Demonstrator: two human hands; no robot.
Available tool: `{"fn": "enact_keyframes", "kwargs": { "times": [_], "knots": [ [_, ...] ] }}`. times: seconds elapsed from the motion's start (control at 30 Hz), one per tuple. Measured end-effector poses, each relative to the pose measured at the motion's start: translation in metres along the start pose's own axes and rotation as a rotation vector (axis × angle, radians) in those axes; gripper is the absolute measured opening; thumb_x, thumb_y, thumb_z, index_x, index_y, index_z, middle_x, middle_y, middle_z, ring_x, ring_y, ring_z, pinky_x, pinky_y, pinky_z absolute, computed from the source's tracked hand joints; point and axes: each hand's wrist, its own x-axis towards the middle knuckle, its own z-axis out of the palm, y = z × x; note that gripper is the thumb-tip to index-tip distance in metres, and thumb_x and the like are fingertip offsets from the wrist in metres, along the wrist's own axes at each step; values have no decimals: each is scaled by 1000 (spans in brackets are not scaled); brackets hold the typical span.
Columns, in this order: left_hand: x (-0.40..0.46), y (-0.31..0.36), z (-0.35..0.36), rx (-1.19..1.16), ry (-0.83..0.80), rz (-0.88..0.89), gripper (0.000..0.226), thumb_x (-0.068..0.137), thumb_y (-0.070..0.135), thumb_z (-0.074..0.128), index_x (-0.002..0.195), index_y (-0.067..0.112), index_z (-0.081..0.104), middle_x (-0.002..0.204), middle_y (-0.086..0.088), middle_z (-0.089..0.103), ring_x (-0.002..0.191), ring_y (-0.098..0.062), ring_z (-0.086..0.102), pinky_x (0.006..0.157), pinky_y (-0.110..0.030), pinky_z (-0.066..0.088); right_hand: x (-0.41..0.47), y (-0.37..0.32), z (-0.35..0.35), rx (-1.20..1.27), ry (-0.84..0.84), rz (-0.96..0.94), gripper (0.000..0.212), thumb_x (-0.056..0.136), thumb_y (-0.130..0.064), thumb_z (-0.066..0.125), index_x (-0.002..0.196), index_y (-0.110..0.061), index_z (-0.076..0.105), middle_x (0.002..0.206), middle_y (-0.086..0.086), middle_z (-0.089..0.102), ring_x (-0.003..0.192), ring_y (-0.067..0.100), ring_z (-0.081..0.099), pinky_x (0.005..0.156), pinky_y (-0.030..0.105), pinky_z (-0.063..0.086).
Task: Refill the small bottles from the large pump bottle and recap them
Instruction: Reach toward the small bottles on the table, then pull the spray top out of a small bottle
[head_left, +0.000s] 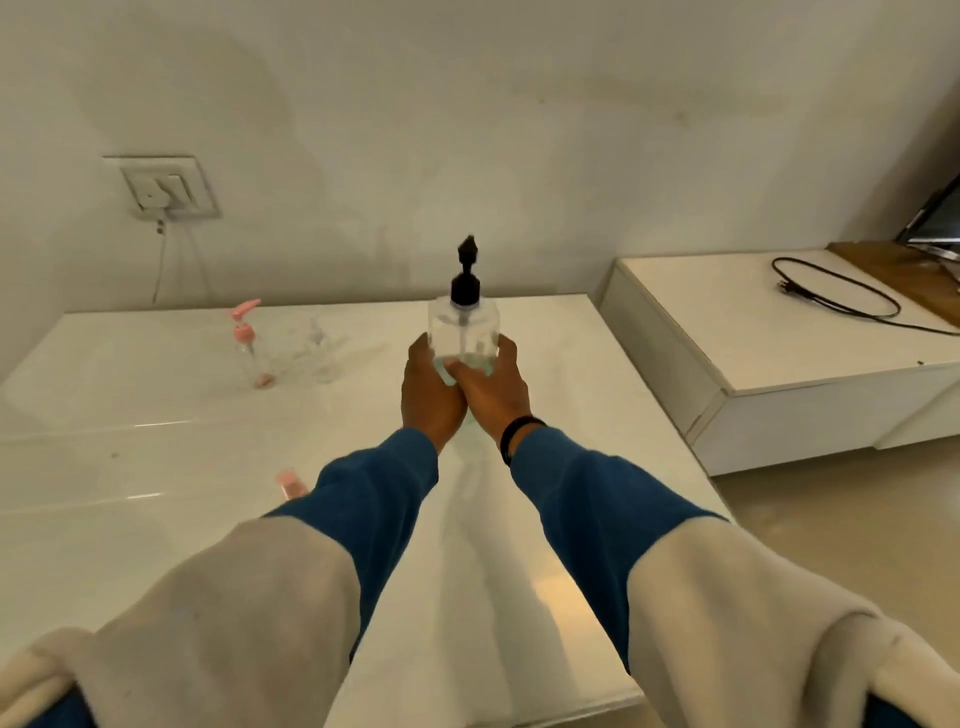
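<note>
The sleeves (291, 587) are nearest to the camera: cream cloth over blue cuffs, one on each arm, both stretched forward over the white table (130, 467).

The table is wide and glossy, and it stands against a pale wall (467, 104). To the right of it, near but apart, is a lower white cabinet (779, 374) with a black cable (841, 291) lying on top in a loop. At the far right edge a dark screen (940, 218) shows only partly. On the wall at the left there is a socket (166, 187) with a thin white cord hanging down from it.

The pump bottle (464, 327) is upright in the middle, clear, with a black pump head and a little liquid at the bottom. Both hands hold it low on its body. The left hand (428, 395) curls around the left side, fingers bent against the plastic. The right hand (493, 392) curls around the right side, and its thumb lies across the front. A black band (517, 434) is on the right wrist. I cannot tell whether the bottle's base touches the table.

Further left on the table stands a small bottle (249, 348) with a pink pump. Just beside it there is a clear small bottle (319, 345), faint and hard to see. A pink cap (291, 483) lies near the left sleeve, partly hidden.
</note>
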Motion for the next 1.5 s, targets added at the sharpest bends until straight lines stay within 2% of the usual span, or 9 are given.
{"fn": "enact_keyframes", "kwargs": {
  "times": [0.23,0.5,0.7,0.83,0.93,1.07,1.2,1.33,1.5],
  "knots": [
    [-100,-8,-21,35,-48,15,58,93,27,66,144,22,39,137,-1,55,120,-21,58,104,-43,50,-100,13,-13,24,11,21,61,91,-23,70,141,-31,35,112,-10,59,89,0,59,71,16,44],
    [-144,-22,-31,30,-67,18,58,92,48,57,144,30,39,138,6,54,123,-14,57,105,-42,51,-148,21,-16,-8,29,21,65,94,-22,68,146,-29,31,119,-10,52,105,16,56,80,22,41],
    [-161,3,-45,1,-128,-65,74,95,43,64,156,26,25,153,8,42,138,-17,46,115,-41,41,-147,18,-16,39,15,52,76,93,-18,69,152,-28,24,133,-4,50,125,24,54,92,30,47],
    [-196,19,-82,-62,-33,-117,31,95,30,69,123,20,62,115,19,62,107,-5,60,85,-16,50,-170,8,-16,153,199,166,83,95,-28,67,158,-30,13,157,8,35,140,29,42,113,43,40],
    [-213,19,-119,-252,151,-126,18,96,25,68,88,10,73,70,2,73,67,-13,70,62,-22,57,-205,-1,-1,261,315,215,66,95,-30,67,148,-27,29,142,11,48,119,25,55,90,33,49],
    [-196,11,-160,-193,400,52,27,97,24,66,76,7,67,58,2,59,55,-11,54,53,-22,48,-236,-12,36,303,228,176,34,93,-27,70,121,-25,51,118,2,59,98,14,59,76,23,45],
    [-176,-17,-182,-42,542,51,7,95,20,68,90,18,63,74,7,62,66,-5,56,62,-16,42,-229,-22,61,64,25,8,15,93,-25,69,106,-24,62,106,-6,64,89,6,60,66,7,41],
    [-149,-56,-192,101,350,-123,52,83,15,80,128,23,57,119,3,64,105,-16,63,78,-18,47,-196,-29,75,-243,-106,-215,28,93,-33,70,117,-25,59,113,-7,59,85,2,60,68,6,44],
    [-127,-68,-185,226,134,-180,87,68,38,92,142,18,51,136,-1,59,124,-22,56,104,-38,48,-151,-36,92,-599,-243,-327,46,96,-36,62,138,-26,47,128,5,51,111,22,59,94,38,54]
  ]
}}
